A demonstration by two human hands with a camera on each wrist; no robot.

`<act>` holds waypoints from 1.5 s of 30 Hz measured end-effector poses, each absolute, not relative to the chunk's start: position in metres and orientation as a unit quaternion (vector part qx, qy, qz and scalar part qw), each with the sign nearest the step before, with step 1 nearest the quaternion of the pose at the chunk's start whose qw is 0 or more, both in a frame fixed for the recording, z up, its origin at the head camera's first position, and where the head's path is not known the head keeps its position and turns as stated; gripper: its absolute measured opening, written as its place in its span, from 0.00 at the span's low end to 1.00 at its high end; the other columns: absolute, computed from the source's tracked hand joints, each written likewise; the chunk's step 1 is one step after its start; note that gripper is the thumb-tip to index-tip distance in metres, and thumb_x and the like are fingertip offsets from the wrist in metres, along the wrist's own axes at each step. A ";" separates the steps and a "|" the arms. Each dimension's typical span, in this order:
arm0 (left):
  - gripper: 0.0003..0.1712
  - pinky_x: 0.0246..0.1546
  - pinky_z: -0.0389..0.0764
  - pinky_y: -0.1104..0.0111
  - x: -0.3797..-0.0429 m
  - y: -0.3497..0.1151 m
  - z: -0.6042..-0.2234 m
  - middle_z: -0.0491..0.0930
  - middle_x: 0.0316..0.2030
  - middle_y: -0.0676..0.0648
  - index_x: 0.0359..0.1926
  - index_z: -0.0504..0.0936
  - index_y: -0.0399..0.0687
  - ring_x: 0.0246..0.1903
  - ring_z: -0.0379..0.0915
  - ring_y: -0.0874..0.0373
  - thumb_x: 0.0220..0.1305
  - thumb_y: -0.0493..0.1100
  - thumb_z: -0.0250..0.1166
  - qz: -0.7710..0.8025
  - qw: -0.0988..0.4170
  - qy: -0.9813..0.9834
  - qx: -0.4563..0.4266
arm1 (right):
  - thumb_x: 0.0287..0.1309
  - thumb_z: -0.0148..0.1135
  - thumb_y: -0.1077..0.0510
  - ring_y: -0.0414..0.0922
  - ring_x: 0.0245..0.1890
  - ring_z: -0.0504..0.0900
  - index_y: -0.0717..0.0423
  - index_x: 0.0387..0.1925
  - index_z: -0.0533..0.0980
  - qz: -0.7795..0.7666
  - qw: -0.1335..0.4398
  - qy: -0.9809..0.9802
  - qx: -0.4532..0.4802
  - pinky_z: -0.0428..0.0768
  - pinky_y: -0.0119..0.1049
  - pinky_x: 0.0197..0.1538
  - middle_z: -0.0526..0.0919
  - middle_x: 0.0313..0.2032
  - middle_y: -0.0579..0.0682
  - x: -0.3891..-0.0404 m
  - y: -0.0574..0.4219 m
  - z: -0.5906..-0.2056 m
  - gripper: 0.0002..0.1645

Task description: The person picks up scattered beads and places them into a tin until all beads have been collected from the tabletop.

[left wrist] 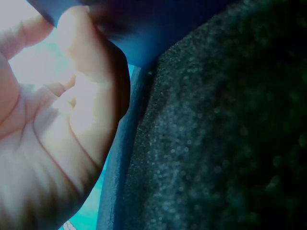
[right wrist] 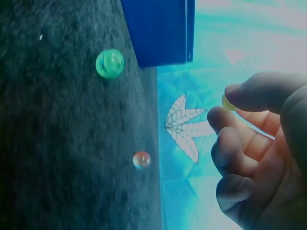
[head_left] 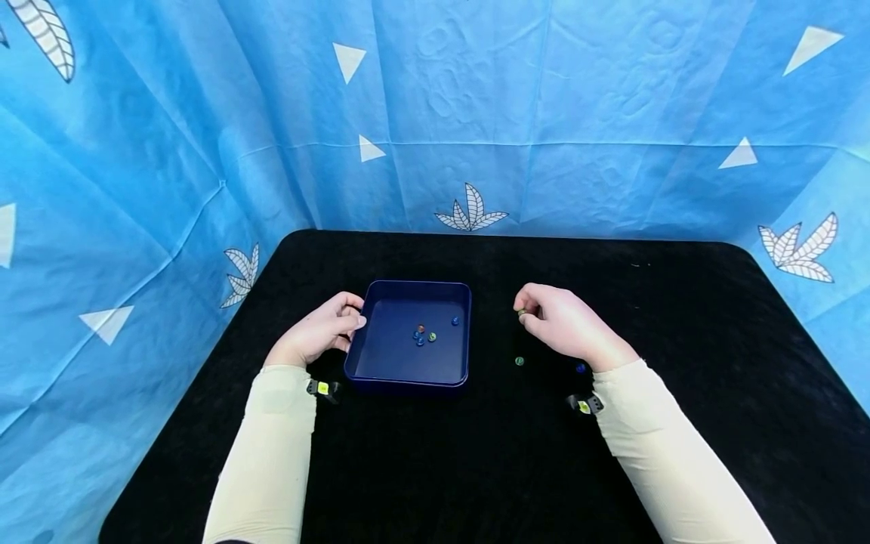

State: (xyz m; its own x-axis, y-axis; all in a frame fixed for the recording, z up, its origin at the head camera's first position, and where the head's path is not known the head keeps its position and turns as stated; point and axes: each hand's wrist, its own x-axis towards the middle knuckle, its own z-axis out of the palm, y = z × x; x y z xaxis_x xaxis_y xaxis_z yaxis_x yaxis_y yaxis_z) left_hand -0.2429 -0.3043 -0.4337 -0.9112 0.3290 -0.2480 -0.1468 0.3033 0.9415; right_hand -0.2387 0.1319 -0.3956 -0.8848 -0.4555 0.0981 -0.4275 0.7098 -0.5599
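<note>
We see the left hand (head_left: 318,331) holding a square, shallow, dark-blue tray (head_left: 408,370) by its left wall, thumb and fingers bent at the edge, probably to stop it sliding. Well to the right of the tray, the right hand (head_left: 571,321) pinches a small, round, yellow glass-like marble (right wrist: 229,103) between thumb and forefinger, a fingertip hold that we think suits so small and slippery a ball. Inside the tray, left of its right wall, lies a lone blue glass-like marble (head_left: 455,321); nearer the tray's middle we find an orange marble (head_left: 421,329), a yellow-green marble (head_left: 432,337) and two more blue marbles (head_left: 421,341) clustered together, where the raised walls should hinder any rolling away. Outside, to the tray's right, a clear green marble (head_left: 519,361) rests on the black, cloth-topped table (head_left: 516,468), whose nap likely helps it stay put. Farther right of the tray sits a deep-blue marble (head_left: 581,368) beside the right sleeve, and the right-wrist view shows us a red-and-clear marble (right wrist: 142,160). Behind the tray hangs a blue, leaf-printed cloth (head_left: 421,189).
</note>
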 end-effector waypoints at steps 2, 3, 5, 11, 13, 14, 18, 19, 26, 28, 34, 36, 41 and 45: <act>0.24 0.31 0.84 0.59 -0.243 -0.304 -0.434 0.76 0.37 0.40 0.63 0.62 0.35 0.30 0.75 0.53 0.74 0.41 0.60 0.586 0.201 0.782 0.059 | 0.63 0.61 0.60 0.43 0.29 0.74 0.49 0.43 0.78 -0.298 0.023 0.923 -0.242 0.74 0.42 0.39 0.78 0.33 0.43 -0.239 0.128 -0.396 0.07; 0.25 0.31 0.83 0.59 -0.244 -0.304 -0.434 0.76 0.37 0.40 0.63 0.62 0.34 0.30 0.75 0.53 0.74 0.41 0.60 0.586 0.201 0.783 0.060 | 0.63 0.61 0.60 0.43 0.29 0.74 0.50 0.43 0.78 -0.299 0.023 0.922 -0.244 0.74 0.42 0.39 0.78 0.33 0.43 -0.240 0.126 -0.396 0.07; 0.25 0.31 0.83 0.59 -0.244 -0.304 -0.434 0.76 0.37 0.41 0.63 0.62 0.34 0.30 0.75 0.53 0.74 0.40 0.59 0.586 0.201 0.783 0.058 | 0.63 0.61 0.59 0.43 0.29 0.74 0.49 0.42 0.78 -0.304 0.023 0.920 -0.247 0.74 0.42 0.39 0.78 0.33 0.43 -0.240 0.121 -0.395 0.07; 0.26 0.32 0.83 0.60 -0.244 -0.304 -0.436 0.75 0.38 0.39 0.64 0.60 0.33 0.30 0.75 0.53 0.74 0.40 0.59 0.585 0.207 0.782 0.053 | 0.63 0.61 0.59 0.43 0.29 0.75 0.47 0.41 0.78 -0.309 0.021 0.915 -0.260 0.75 0.42 0.39 0.78 0.33 0.42 -0.242 0.104 -0.393 0.06; 0.27 0.31 0.83 0.60 -0.244 -0.304 -0.436 0.75 0.39 0.39 0.64 0.60 0.32 0.30 0.75 0.53 0.74 0.40 0.59 0.585 0.207 0.782 0.054 | 0.63 0.62 0.58 0.42 0.29 0.75 0.47 0.42 0.78 -0.309 0.020 0.913 -0.265 0.75 0.42 0.39 0.79 0.33 0.42 -0.243 0.099 -0.392 0.06; 0.27 0.31 0.83 0.60 -0.244 -0.304 -0.436 0.75 0.39 0.39 0.64 0.60 0.32 0.30 0.75 0.53 0.74 0.41 0.59 0.585 0.206 0.782 0.056 | 0.63 0.62 0.58 0.42 0.29 0.75 0.47 0.41 0.78 -0.309 0.019 0.913 -0.267 0.75 0.41 0.39 0.79 0.33 0.41 -0.244 0.096 -0.392 0.06; 0.27 0.31 0.83 0.60 -0.244 -0.304 -0.435 0.75 0.38 0.39 0.64 0.60 0.32 0.30 0.75 0.54 0.73 0.41 0.60 0.586 0.204 0.782 0.057 | 0.64 0.62 0.57 0.42 0.27 0.75 0.46 0.41 0.78 -0.315 0.020 0.909 -0.274 0.75 0.41 0.38 0.80 0.33 0.40 -0.245 0.083 -0.390 0.05; 0.27 0.31 0.83 0.60 -0.244 -0.304 -0.435 0.75 0.38 0.40 0.64 0.60 0.32 0.30 0.75 0.54 0.73 0.41 0.60 0.586 0.204 0.782 0.057 | 0.65 0.62 0.57 0.42 0.27 0.75 0.46 0.41 0.78 -0.317 0.021 0.907 -0.276 0.76 0.41 0.38 0.80 0.33 0.40 -0.245 0.079 -0.388 0.05; 0.27 0.31 0.83 0.60 -0.244 -0.304 -0.435 0.75 0.39 0.40 0.64 0.60 0.33 0.30 0.75 0.53 0.73 0.41 0.60 0.587 0.205 0.781 0.055 | 0.67 0.63 0.57 0.43 0.30 0.76 0.47 0.42 0.78 -0.323 0.024 0.897 -0.300 0.76 0.40 0.40 0.81 0.36 0.41 -0.247 0.058 -0.381 0.04; 0.27 0.31 0.83 0.60 -0.243 -0.303 -0.434 0.75 0.39 0.39 0.64 0.60 0.33 0.31 0.76 0.53 0.73 0.41 0.60 0.587 0.206 0.781 0.055 | 0.67 0.63 0.57 0.42 0.31 0.76 0.46 0.42 0.77 -0.325 0.028 0.895 -0.305 0.76 0.40 0.40 0.81 0.37 0.41 -0.247 0.052 -0.380 0.04; 0.25 0.32 0.83 0.60 -0.242 -0.302 -0.434 0.75 0.40 0.37 0.64 0.60 0.33 0.31 0.76 0.52 0.74 0.40 0.58 0.587 0.207 0.781 0.054 | 0.68 0.62 0.55 0.41 0.35 0.77 0.44 0.43 0.77 -0.335 0.045 0.891 -0.303 0.77 0.40 0.42 0.81 0.39 0.40 -0.245 0.040 -0.386 0.04; 0.25 0.32 0.83 0.59 -0.242 -0.302 -0.434 0.75 0.41 0.37 0.64 0.61 0.33 0.31 0.75 0.52 0.74 0.39 0.58 0.586 0.207 0.781 0.056 | 0.68 0.62 0.55 0.40 0.37 0.78 0.45 0.43 0.77 -0.330 0.050 0.892 -0.305 0.77 0.40 0.44 0.81 0.39 0.39 -0.245 0.038 -0.390 0.04; 0.24 0.32 0.83 0.60 -0.242 -0.303 -0.434 0.76 0.38 0.40 0.62 0.62 0.36 0.30 0.75 0.52 0.74 0.41 0.60 0.585 0.203 0.783 0.054 | 0.67 0.63 0.55 0.40 0.37 0.78 0.45 0.44 0.78 -0.326 0.040 0.893 -0.309 0.77 0.40 0.45 0.81 0.39 0.39 -0.244 0.036 -0.393 0.05; 0.24 0.32 0.83 0.59 -0.242 -0.303 -0.433 0.75 0.38 0.41 0.62 0.62 0.36 0.30 0.75 0.53 0.73 0.42 0.60 0.586 0.202 0.783 0.055 | 0.68 0.63 0.54 0.40 0.35 0.77 0.44 0.43 0.77 -0.330 0.033 0.894 -0.300 0.77 0.40 0.43 0.80 0.38 0.39 -0.245 0.036 -0.391 0.04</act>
State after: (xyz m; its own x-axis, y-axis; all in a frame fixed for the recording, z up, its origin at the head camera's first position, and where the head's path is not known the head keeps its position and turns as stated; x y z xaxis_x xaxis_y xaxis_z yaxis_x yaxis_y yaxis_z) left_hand -0.2422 -0.3029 -0.4331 -0.9122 0.3223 -0.2528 -0.1516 0.3076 0.9393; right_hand -0.2447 0.0361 -0.3914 -0.8173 -0.5593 0.1387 -0.5154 0.6019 -0.6100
